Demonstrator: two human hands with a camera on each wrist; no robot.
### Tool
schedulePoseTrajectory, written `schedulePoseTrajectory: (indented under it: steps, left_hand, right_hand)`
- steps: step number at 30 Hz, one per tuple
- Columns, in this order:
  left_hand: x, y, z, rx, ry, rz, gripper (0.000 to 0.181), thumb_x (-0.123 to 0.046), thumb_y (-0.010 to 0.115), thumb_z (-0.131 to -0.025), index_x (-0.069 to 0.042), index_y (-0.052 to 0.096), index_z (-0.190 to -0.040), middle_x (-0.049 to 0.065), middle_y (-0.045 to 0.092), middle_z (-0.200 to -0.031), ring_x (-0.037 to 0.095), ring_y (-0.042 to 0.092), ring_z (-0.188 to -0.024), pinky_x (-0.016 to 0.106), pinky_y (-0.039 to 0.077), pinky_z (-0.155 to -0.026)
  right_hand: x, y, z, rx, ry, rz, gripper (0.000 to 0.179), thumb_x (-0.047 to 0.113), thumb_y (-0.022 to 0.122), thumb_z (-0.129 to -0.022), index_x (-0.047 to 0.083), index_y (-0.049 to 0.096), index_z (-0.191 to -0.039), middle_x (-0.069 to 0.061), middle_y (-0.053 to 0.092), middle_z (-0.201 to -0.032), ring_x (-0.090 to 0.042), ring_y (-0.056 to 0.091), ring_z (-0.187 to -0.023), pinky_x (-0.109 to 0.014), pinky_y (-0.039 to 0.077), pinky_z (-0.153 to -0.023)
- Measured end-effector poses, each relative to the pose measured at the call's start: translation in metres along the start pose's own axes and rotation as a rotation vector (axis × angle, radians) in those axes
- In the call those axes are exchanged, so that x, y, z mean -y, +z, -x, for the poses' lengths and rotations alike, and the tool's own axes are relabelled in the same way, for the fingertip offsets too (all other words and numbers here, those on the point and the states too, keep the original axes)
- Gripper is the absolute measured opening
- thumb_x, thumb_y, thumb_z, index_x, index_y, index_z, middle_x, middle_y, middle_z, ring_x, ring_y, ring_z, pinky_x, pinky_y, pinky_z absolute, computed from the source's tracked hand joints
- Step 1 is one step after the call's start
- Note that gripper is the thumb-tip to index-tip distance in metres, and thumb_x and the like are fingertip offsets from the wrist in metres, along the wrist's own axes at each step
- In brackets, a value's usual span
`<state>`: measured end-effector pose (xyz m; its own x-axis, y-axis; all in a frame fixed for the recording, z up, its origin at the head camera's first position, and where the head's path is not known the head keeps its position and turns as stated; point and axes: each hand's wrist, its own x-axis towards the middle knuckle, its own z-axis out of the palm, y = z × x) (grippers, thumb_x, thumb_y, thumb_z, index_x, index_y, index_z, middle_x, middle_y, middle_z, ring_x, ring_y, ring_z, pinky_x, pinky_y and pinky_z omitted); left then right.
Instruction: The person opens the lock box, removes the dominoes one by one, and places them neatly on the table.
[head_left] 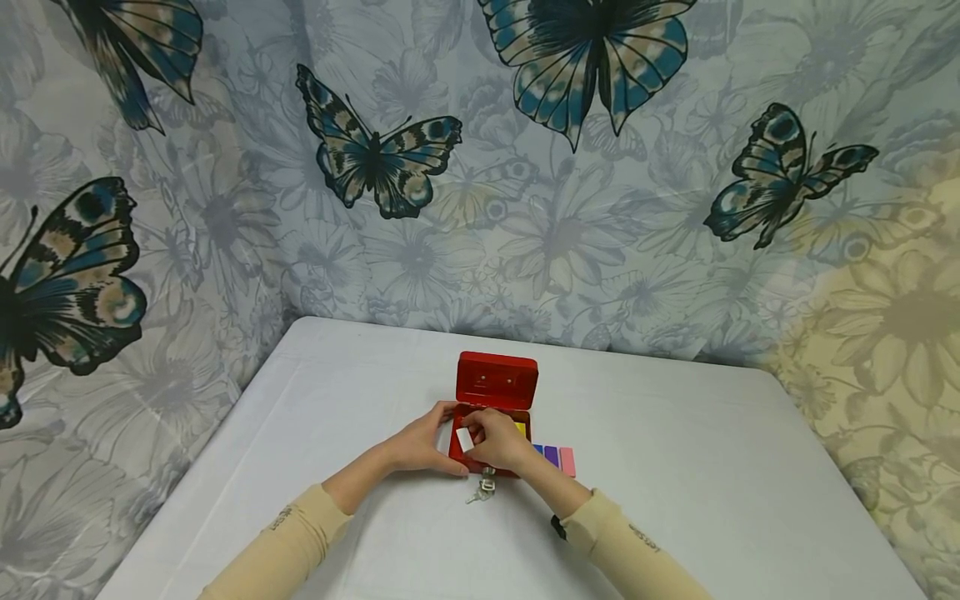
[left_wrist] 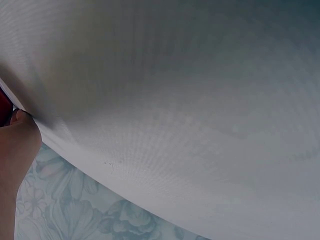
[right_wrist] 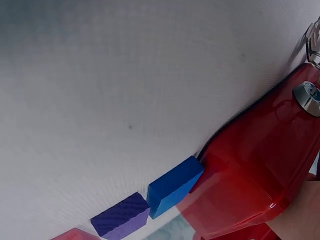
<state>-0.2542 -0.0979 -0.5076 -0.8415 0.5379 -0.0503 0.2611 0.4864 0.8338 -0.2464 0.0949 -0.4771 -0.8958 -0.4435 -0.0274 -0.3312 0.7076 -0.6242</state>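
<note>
A small red metal cash box point(head_left: 453, 450) stands on the table with its lid point(head_left: 497, 379) raised. My left hand point(head_left: 420, 442) holds the box's left side, fingers near the back corner and thumb along the front. Over the open box, my right hand point(head_left: 497, 440) pinches a white block point(head_left: 465, 439); its fingertips are partly hidden. Something yellow point(head_left: 521, 428) shows inside at the right. In the right wrist view, the box's red front point(right_wrist: 245, 165) carries a round silver lock point(right_wrist: 307, 98). The left wrist view catches only part of the left hand point(left_wrist: 17, 155).
Right of the box lie a blue block point(right_wrist: 175, 186), a purple block point(right_wrist: 121, 217) and a pink block point(head_left: 567, 462), side by side. Keys point(head_left: 480, 493) hang or lie at the box's front. White cloth covers the table point(head_left: 675, 467); butterfly-printed fabric point(head_left: 562, 217) rises behind.
</note>
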Motion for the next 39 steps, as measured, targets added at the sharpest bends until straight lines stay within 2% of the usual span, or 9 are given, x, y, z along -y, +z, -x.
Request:
schedulePoseTrajectory:
  steps: [9, 21, 27, 35, 39]
  left_hand:
    - [-0.003, 0.001, 0.001, -0.002, -0.004, -0.006, 0.100, -0.039, 0.087, -0.070, -0.014, 0.029, -0.146, 0.004, 0.040, -0.148, 0.026, 0.035, -0.138, 0.049, 0.031, -0.112]
    - [-0.004, 0.000, 0.002, -0.004, 0.007, -0.004, 0.099, -0.038, 0.087, -0.070, -0.013, 0.029, -0.146, 0.007, 0.041, -0.148, 0.025, 0.036, -0.138, 0.050, 0.031, -0.112]
    - [-0.005, 0.000, 0.002, 0.003, 0.004, 0.015, 0.100, -0.039, 0.088, -0.070, -0.013, 0.029, -0.146, 0.006, 0.040, -0.148, 0.027, 0.035, -0.138, 0.050, 0.031, -0.111]
    - [-0.006, 0.000, 0.003, 0.006, 0.001, 0.020, 0.099, -0.039, 0.088, -0.070, -0.014, 0.030, -0.146, 0.005, 0.039, -0.149, 0.027, 0.035, -0.138, 0.051, 0.031, -0.111]
    - [-0.006, -0.001, 0.003, 0.007, -0.005, 0.018, 0.099, -0.038, 0.088, -0.069, -0.014, 0.030, -0.146, 0.006, 0.039, -0.149, 0.027, 0.035, -0.138, 0.051, 0.030, -0.112]
  right_hand:
    - [-0.001, 0.002, 0.001, -0.016, -0.019, 0.023, 0.037, 0.008, 0.082, -0.076, 0.001, 0.067, -0.109, -0.003, 0.057, -0.085, -0.017, 0.050, -0.080, -0.027, 0.048, -0.069]
    - [-0.004, 0.000, 0.005, -0.035, -0.031, 0.009, 0.039, 0.011, 0.081, -0.078, 0.002, 0.068, -0.113, -0.004, 0.059, -0.089, -0.016, 0.052, -0.079, -0.025, 0.049, -0.068]
    - [-0.006, -0.003, 0.008, -0.015, -0.004, -0.054, 0.039, 0.012, 0.081, -0.078, 0.002, 0.067, -0.114, -0.002, 0.062, -0.086, -0.015, 0.054, -0.077, -0.027, 0.051, -0.069]
    - [-0.007, -0.010, 0.014, -0.011, 0.028, -0.155, 0.043, 0.015, 0.080, -0.079, 0.001, 0.066, -0.118, -0.006, 0.068, -0.098, -0.020, 0.063, -0.086, -0.040, 0.057, -0.079]
    - [-0.008, -0.012, 0.016, -0.015, 0.034, -0.181, 0.044, 0.016, 0.080, -0.080, 0.002, 0.065, -0.119, -0.007, 0.069, -0.100, -0.021, 0.065, -0.088, -0.041, 0.057, -0.081]
